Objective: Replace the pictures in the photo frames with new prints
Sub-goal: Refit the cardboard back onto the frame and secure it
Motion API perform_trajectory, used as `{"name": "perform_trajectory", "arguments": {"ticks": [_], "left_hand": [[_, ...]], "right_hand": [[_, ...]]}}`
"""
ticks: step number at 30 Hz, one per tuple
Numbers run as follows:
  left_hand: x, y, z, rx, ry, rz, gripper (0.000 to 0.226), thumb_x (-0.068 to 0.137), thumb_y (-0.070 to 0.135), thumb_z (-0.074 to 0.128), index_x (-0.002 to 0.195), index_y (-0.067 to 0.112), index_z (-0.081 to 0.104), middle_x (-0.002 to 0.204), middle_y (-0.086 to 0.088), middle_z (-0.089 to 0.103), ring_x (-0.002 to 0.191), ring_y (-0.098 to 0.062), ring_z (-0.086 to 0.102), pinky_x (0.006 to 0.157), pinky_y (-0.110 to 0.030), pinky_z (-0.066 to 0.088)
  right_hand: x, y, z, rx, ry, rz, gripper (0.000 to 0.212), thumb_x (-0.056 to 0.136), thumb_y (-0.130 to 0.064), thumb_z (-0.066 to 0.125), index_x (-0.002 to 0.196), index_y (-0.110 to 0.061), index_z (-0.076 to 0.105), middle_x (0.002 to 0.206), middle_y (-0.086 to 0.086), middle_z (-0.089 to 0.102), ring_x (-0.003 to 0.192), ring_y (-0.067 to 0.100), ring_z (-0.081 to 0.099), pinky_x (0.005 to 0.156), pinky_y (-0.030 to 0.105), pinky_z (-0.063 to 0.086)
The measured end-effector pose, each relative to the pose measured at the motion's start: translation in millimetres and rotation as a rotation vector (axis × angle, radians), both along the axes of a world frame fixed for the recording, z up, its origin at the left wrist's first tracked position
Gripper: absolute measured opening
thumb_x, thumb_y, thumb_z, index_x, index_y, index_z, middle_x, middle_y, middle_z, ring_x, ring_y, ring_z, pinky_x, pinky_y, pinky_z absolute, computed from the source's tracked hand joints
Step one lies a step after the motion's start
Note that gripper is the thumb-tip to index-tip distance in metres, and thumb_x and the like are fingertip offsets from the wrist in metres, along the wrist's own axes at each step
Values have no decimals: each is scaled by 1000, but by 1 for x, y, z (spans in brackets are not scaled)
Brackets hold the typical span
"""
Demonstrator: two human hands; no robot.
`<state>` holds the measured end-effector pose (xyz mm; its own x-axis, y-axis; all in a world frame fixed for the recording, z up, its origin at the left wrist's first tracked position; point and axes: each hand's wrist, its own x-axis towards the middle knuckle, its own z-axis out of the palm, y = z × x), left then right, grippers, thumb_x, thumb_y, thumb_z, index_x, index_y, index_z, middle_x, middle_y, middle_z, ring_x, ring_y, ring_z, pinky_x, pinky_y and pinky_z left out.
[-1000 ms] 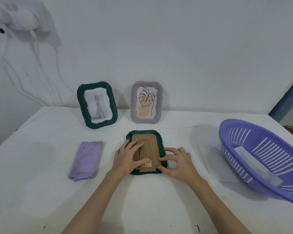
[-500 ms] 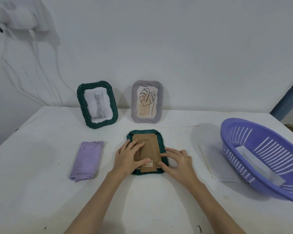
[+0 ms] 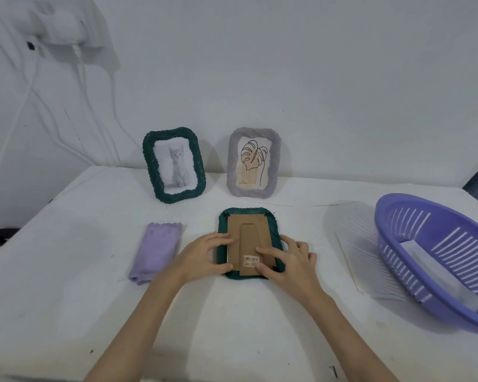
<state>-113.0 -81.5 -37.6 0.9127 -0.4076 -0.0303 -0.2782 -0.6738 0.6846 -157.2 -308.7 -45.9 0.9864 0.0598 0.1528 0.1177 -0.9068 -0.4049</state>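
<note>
2 green frames (image 3: 174, 164), 1 grey frame (image 3: 254, 162), purple cloth (image 3: 156, 251), purple basket (image 3: 436, 260).

A face-down frame (image 3: 249, 216) lay on the table (image 3: 66, 312), cloth (image 3: 156, 250) to its left, basket (image 3: 436, 260) right (two frames (image 3: 174, 164) (image 3: 254, 162) stood behind).
</note>
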Motion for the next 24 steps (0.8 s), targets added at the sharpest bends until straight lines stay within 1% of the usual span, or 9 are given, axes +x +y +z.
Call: {"name": "perform_trajectory", "arguments": {"ticks": [2, 5, 9, 11, 14, 17, 20, 24], "left_hand": [[-3, 0, -3, 1, -14, -8, 60, 72, 33, 76, 127, 24, 54, 139, 10, 45, 132, -2, 32, 109, -17, 19], [-9, -1, -8, -20, -52, 23, 58, 71, 33, 75, 125, 22, 56, 138, 9, 47, 135, -5, 31, 110, -17, 19], [-15, -4, -12, -58, -81, 50, 58, 74, 30, 75, 128, 20, 54, 140, 9, 45, 134, 2, 24, 113, -19, 18], [-19, -7, -14, -102, -104, 87, 57, 73, 28, 75, 126, 18, 56, 137, 8, 48, 132, 3, 25, 110, -16, 18], [-23, -10, -17, -166, -135, 133, 53, 73, 23, 76, 122, 15, 59, 134, 6, 51, 133, -1, 29, 108, -15, 19], [-25, -13, -19, -215, -152, 176, 50, 72, 17, 77, 119, 13, 61, 131, 5, 54, 130, -1, 32, 109, -16, 22], [-26, -16, -20, -255, -161, 209, 46, 73, 14, 75, 117, 12, 63, 129, 3, 56, 129, -1, 34, 108, -16, 25], [-26, -19, -21, -273, -154, 225, 42, 76, 12, 73, 116, 11, 63, 129, 0, 57, 130, -4, 35, 106, -16, 25]], "right_hand": [[0, 0, -1, 24, -13, -8, 36, 76, -63, 58, 111, -56, 56, 145, -4, 35, 123, 20, 28, 88, 31, 20], [-1, 1, -2, 33, -23, -10, 35, 76, -61, 59, 110, -55, 57, 144, -4, 36, 121, 21, 30, 87, 31, 20], [0, 0, -2, 44, 5, -5, 39, 73, -68, 53, 110, -56, 56, 145, -5, 35, 121, 20, 29, 88, 31, 21], [0, 1, -3, 59, 7, -8, 36, 75, -63, 57, 110, -54, 57, 145, -4, 35, 122, 20, 29, 92, 33, 22], [-1, 2, -3, 79, 18, -10, 34, 77, -59, 59, 110, -54, 57, 146, -4, 34, 123, 20, 28, 95, 33, 21], [-2, 2, -4, 91, 15, -10, 38, 73, -66, 56, 109, -54, 57, 146, -3, 34, 123, 20, 29, 94, 32, 20], [-3, 3, -4, 87, 15, -20, 34, 76, -59, 60, 110, -54, 57, 146, -4, 34, 124, 19, 28, 95, 32, 20], [-4, 4, -2, 87, 19, -25, 33, 77, -57, 61, 110, -54, 57, 146, -5, 33, 124, 19, 29, 92, 30, 18]]}}
